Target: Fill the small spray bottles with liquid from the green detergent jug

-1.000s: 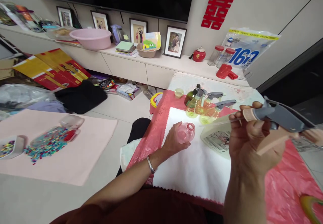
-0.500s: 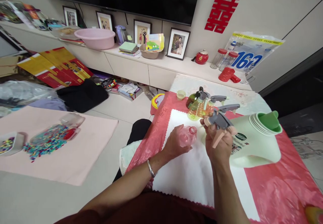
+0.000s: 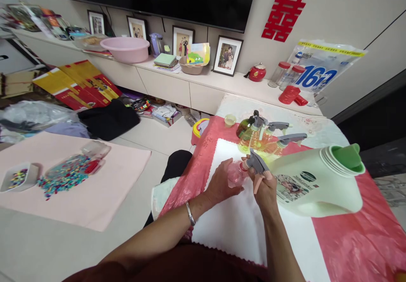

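Note:
My left hand (image 3: 220,183) is wrapped round a clear pink bottle (image 3: 235,173), tilted with its mouth toward the right. In my right hand (image 3: 265,189) is a grey and peach spray head (image 3: 257,163), its collar at the bottle's mouth; whether the threads have caught I cannot tell. Just behind stand several filled spray bottles, among them a yellow spray bottle (image 3: 249,138) and an orange spray bottle (image 3: 275,147) with grey triggers. To the right of my right hand leans a large pale green jug (image 3: 312,184) with a green cup (image 3: 347,158) in its mouth.
A white mat (image 3: 231,227) lies on the red table cover (image 3: 358,235). A small cup (image 3: 230,120) stands at the table's back left. Leftward, a pink cloth (image 3: 123,180) holds scattered colourful pieces (image 3: 65,178) and a white bowl (image 3: 19,179). A cabinet (image 3: 165,83) runs behind.
My right hand has moved left and down, bringing the spray head from beside the bottle onto its mouth. My left hand still holds the bottle. The view has shifted slightly.

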`<state>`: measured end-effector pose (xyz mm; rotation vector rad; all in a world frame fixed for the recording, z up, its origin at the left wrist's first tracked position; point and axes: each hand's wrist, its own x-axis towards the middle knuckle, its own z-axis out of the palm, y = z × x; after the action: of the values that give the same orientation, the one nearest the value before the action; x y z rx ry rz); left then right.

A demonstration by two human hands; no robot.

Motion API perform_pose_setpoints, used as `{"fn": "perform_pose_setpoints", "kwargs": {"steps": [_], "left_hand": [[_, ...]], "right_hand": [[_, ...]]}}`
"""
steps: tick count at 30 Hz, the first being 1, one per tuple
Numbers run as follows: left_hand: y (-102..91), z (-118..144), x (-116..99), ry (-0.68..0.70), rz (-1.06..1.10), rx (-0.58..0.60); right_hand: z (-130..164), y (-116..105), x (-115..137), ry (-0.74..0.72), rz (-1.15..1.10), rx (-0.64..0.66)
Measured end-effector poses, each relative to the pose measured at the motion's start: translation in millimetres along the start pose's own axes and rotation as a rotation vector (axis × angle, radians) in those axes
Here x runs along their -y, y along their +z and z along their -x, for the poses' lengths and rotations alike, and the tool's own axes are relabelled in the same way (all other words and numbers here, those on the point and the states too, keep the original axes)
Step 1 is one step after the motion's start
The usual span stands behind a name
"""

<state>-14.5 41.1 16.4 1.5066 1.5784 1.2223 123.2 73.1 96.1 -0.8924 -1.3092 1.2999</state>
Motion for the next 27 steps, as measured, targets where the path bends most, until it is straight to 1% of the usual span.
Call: {"fn": "perform_pose_setpoints", "kwargs": {"steps": [4,9,13,19,21,24,27], "left_hand": [[1.2,0.3,2.7,0.007,0.005,0.003],[2.2,0.3,4.6,0.005,0.003,-0.012],[0.4,0.3,1.6,0.018,0.017,-0.006],[-0.8,2.5,0.2,0.015,0.01,-0.012],[-1.4,3.1,1.7,0.009,0.022,0.0],[-5.3,3.0,1.2,-0.037,0.038,0.046],[-14.3,3.1,-6.8,-0.052,0.043,0.104]], "right_hand": [[0.2,-1.3,0.7,-0.02,0.044,0.047],[0.8,-6.5,-4.2,-0.06,0.118,0.084],[0.7,-8.2,-6.7,-0.118,0.187,0.095],[1.5,-4.6,-3.3,-0.179,0.288,0.11],[2.7,-3.1,-2.8,-0.201,0.306,0.1],[4.2,-1.8,-4.7,-0.241,0.319,0.086],[4.7,-0.8,-8.1,-0.286,0.323,0.078]]}}
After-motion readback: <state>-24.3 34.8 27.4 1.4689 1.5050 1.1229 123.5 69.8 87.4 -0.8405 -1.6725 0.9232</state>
